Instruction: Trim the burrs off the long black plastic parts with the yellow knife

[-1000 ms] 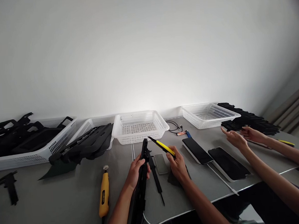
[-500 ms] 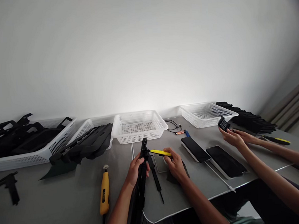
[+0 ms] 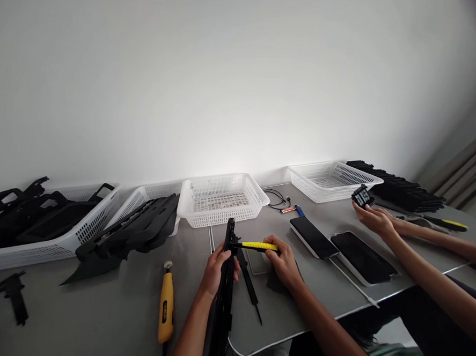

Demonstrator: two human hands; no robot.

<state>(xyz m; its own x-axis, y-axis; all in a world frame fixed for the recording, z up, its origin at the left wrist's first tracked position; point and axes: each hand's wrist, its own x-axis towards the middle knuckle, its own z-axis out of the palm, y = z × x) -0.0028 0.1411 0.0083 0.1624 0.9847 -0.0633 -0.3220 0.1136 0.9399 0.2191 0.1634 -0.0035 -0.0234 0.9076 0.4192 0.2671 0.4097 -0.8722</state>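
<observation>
Snugly closed hands: black part, yellow tool

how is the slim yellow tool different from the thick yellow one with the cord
The slim tool is held in the right hand; the thick tool lies on the table. The slim tool runs roughly sideways across the view; the thick tool runs nearly up and down. Both show yellow and black.
</observation>
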